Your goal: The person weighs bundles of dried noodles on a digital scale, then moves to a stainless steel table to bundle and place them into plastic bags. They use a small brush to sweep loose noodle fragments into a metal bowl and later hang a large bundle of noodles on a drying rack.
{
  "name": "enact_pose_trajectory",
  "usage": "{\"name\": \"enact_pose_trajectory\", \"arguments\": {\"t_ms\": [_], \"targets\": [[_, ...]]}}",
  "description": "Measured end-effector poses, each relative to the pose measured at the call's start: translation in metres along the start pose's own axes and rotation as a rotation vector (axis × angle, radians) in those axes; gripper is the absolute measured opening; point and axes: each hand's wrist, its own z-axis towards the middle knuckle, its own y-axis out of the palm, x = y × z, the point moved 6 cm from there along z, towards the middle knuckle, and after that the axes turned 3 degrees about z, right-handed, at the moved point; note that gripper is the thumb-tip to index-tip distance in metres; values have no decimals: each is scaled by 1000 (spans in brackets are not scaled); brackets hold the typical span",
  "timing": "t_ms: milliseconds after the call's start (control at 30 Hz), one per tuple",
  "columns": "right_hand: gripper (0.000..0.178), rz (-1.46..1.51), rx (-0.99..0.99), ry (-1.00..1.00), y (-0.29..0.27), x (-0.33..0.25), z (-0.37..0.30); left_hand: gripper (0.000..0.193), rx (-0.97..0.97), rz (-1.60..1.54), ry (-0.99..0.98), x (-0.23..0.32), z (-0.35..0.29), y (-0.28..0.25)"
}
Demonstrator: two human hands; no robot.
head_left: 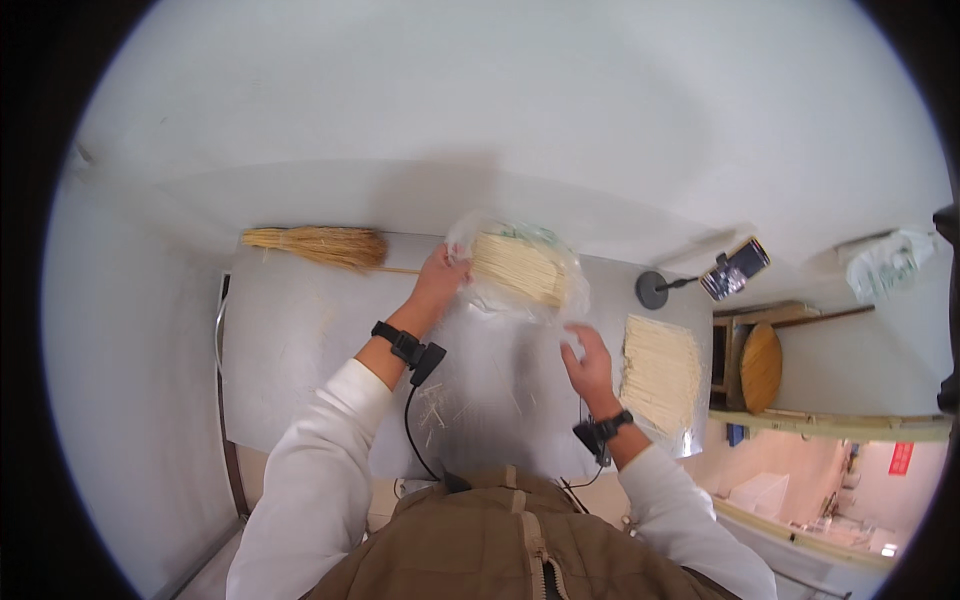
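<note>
A clear plastic bag [574, 296] lies toward the back of the metal table, opened out around a bundle of pale noodles [517, 268]. At its left side my left hand [441, 281] is closed, its fingertips pinching the bag's edge. My right hand [590, 366] is a little below the bag's right corner, thumb and fingers apart, with nothing seen in it. Just right of that hand lies a second batch of pale noodles [660, 370] on clear plastic. A few loose noodle bits [432, 408] are scattered on the table below my left hand.
A straw broom [320, 244] lies along the table's [290, 340] back left edge, its handle reaching toward the bag. A phone [736, 268] on a round-based stand [652, 290] stands at the back right. Beyond the right edge are a round wooden board [761, 368] and a hanging plastic bag [888, 264].
</note>
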Motion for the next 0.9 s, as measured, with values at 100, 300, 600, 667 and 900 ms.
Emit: {"name": "enact_pose_trajectory", "arguments": {"t_ms": [100,300,600,667,900], "targets": [[34,-58,58,286,-32,47,-117,44,42,-86,36,-9,-7,0],[72,-419,6,802,-56,134,-289,60,288,-57,115,-55,-77,-22],[41,-293,120,701,-39,176,-257,62,13,427,112,-95,-167,105],[36,-88,39,752,-46,187,-244,62,-29,482,160,-91,-168,152],[33,98,-103,727,-157,214,-344,65,-274,855,482,-115,-161,365]]}}
